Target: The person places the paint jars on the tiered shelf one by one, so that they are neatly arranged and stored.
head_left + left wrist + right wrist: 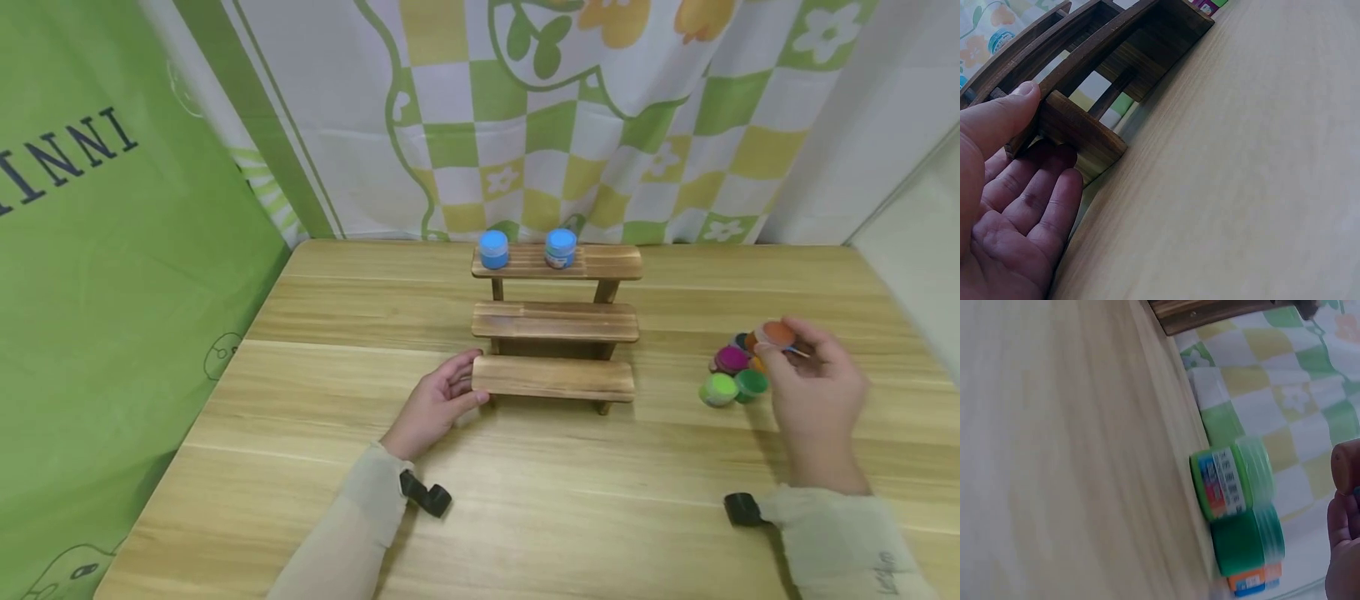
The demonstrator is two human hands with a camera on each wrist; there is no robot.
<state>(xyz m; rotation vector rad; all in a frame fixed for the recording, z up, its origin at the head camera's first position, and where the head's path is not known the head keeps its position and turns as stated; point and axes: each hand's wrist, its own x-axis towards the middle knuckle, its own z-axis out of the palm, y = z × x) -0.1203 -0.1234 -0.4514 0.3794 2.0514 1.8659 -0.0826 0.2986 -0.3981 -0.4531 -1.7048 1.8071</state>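
Note:
A three-tier wooden stand (pixel 555 377) is on the table. My left hand (pixel 438 404) grips the left end of its lowest step, thumb at the front edge. In the left wrist view, the thumb touches the stand (pixel 1079 122) while the fingers lie beneath. My right hand (pixel 821 400) holds an orange jar (pixel 776 335) between thumb and fingers, over several small jars. Among these are a light green jar (pixel 719 389), a dark green jar (pixel 751 385) and a magenta jar (pixel 731 360). Two blue jars, left (pixel 493 249) and right (pixel 560 248), stand on the top step.
The wooden table (pixel 315 392) extends around the stand. A checked curtain (pixel 525 125) hangs behind its far edge, and a green cloth (pixel 135 292) hangs at the left. In the right wrist view, an orange jar (pixel 1250 582) shows behind the dark green one.

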